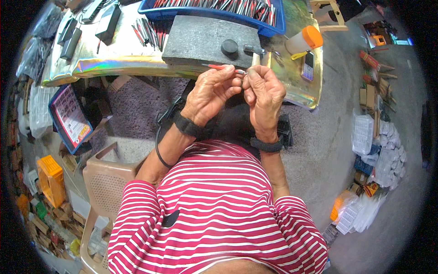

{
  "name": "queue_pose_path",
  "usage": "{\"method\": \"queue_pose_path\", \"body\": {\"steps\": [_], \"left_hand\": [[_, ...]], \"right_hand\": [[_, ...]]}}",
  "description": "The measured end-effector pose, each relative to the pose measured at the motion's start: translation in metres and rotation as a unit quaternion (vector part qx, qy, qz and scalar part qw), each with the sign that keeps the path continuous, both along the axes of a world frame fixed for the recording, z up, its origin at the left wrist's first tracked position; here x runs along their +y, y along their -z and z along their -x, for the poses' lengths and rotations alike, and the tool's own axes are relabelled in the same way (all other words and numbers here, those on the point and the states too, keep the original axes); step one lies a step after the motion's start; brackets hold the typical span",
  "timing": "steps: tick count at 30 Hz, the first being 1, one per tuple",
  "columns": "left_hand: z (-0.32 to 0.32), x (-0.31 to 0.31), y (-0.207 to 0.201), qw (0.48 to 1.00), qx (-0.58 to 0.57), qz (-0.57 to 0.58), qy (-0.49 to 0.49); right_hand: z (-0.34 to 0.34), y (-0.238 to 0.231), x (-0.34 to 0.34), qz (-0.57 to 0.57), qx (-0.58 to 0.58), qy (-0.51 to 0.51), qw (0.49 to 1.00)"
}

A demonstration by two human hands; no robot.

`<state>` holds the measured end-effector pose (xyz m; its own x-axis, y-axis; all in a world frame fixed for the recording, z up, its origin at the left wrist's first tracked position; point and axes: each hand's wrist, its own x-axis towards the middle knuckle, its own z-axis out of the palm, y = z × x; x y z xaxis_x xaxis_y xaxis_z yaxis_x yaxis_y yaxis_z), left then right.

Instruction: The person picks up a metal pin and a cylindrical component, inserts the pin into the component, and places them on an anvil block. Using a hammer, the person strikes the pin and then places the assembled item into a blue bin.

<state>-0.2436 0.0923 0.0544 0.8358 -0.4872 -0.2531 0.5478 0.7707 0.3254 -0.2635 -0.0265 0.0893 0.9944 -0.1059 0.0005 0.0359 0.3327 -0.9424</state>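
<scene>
My left hand [207, 93] pinches a slim red pen-like piece [216, 66] between thumb and fingers, just off the near edge of a grey stone block [205, 39]. The piece lies roughly level, with a thin dark end pointing left and a silvery end toward my other hand. At that silvery end, the thumb and fingertips of my right hand [264, 93] are closed together; what they grip is too small to make out. A black round knob-like object [229, 47] and a small dark metal cylinder [251, 49] rest on the block.
Behind the block, a blue tray [171, 13] holds many similar slim pieces; more lie loose [148, 33] to its left. An orange-lidded bottle [296, 42] and a phone [308, 66] are at right. Black boxes [108, 23] sit at left. A plastic chair [107, 182] stands nearby.
</scene>
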Motion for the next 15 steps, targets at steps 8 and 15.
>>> {"method": "queue_pose_path", "body": {"steps": [8, 15], "left_hand": [[-0.0021, 0.0006, -0.0004, 1.000, 0.001, 0.002, 0.003], [-0.0042, -0.0015, -0.0006, 1.000, 0.007, 0.011, -0.013]], "right_hand": [[-0.0048, -0.0003, 0.0037, 0.035, 0.001, 0.013, 0.999], [-0.0076, 0.0020, 0.0070, 0.083, -0.003, 0.037, 0.996]]}}
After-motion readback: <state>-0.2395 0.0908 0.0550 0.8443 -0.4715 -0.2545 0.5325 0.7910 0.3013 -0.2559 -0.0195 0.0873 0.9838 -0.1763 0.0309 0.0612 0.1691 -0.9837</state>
